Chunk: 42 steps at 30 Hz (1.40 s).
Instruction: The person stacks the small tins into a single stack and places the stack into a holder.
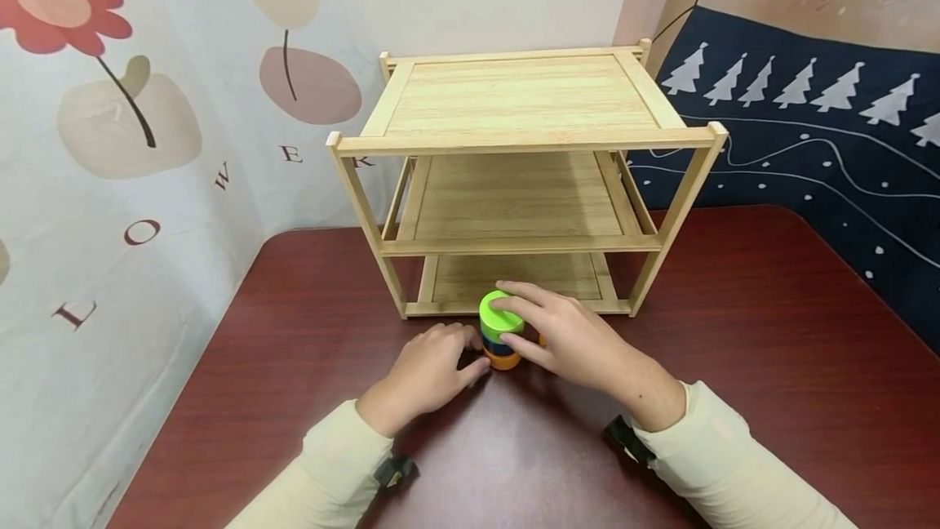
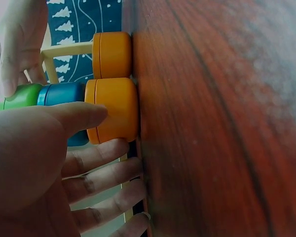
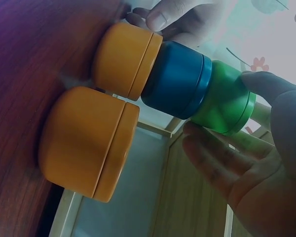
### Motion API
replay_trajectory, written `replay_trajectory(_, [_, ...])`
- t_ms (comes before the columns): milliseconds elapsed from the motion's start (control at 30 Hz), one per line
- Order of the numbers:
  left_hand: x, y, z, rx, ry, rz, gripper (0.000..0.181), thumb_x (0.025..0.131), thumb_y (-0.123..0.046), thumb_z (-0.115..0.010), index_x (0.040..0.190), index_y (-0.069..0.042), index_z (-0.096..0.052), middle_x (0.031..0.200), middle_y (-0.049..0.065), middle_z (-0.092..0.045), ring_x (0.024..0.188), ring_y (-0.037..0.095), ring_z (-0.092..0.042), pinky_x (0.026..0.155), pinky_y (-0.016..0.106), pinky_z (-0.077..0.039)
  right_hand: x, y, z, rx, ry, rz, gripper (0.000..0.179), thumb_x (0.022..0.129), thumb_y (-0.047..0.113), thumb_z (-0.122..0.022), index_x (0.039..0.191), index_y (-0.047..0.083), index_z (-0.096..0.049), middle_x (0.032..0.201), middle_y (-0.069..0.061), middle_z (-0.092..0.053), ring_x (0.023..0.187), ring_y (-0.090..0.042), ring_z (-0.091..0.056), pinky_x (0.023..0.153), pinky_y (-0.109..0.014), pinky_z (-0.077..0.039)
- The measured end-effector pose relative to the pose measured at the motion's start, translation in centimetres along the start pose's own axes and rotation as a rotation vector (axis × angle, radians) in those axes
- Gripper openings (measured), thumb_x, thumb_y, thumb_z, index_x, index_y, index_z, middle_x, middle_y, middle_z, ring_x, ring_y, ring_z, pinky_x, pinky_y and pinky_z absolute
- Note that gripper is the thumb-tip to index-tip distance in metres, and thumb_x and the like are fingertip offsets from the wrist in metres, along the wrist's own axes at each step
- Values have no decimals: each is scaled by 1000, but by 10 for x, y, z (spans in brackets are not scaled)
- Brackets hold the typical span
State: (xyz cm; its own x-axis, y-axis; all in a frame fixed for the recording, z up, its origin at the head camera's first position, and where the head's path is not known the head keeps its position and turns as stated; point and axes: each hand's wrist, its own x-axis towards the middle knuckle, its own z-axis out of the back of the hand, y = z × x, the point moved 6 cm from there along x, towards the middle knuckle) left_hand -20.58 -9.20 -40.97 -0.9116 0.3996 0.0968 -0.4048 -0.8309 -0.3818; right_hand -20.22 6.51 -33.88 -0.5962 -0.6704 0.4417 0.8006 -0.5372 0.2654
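Jar stack point(image 3: 175, 79) near rack's front edge point(image 1: 426, 311)

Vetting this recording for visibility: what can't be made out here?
- Head view: most of the separate orange rounded, glossy container, hidden behind the right hand.
- Left wrist view: the middle of the stacked blue rounded, glossy container, covered by the left thumb.
- Right wrist view: the rest of the pale wooden rack, cut off by the bottom edge.
- Head view: any interior of the green rounded, glossy container, hidden by its solid top.
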Motion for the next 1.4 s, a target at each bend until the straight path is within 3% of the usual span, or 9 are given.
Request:
replay_trajectory(300, [0, -1, 1, -3, 2, -4, 24, 92, -36, -72, 101, -14, -69, 97, -2, -70, 94, 21, -65, 80, 44, -54, 0, 0, 1, -5, 5, -3, 41, 92, 25, -73, 130, 13, -64, 141, -10, -59, 81, -15, -68, 73, -29, -56])
replay_trajectory(533, [-2, 0, -1, 3, 4, -1, 23, 91, -36, -72, 101, -15, -69, 98, -3, -71, 94, 21, -66, 80, 43, -54, -1, 0, -1, -15, 3, -8, 41, 92, 25, -74, 130, 13, -64, 140, -11, -59, 72, -12, -64, 70, -27, -54])
replay_trajectory(867, [-1, 0, 0, -7, -1, -1, 21, 91, -35, -72, 100, -16, -69, 97, -3, -70, 94, 20, -65, 80, 43, -54, 0, -1, 1, -23, 13, -24, 40, 93, 27, -72, 131, 15, -63, 142, -8, -56, 78, -14, -67, 72, -30, -56])
replay_trajectory(1400, [0, 0, 1, -8, 0, 3, 20, 91, -36, -72, 99, -17, -69, 97, -4, -70, 94, 20, -65, 80, 43, -53, -1, -5, 4, -17, 12, -77, 38, 96, 35, -66, 130, 17, -64, 142, -4, -55, 110, -20, -68, 86, -38, -57])
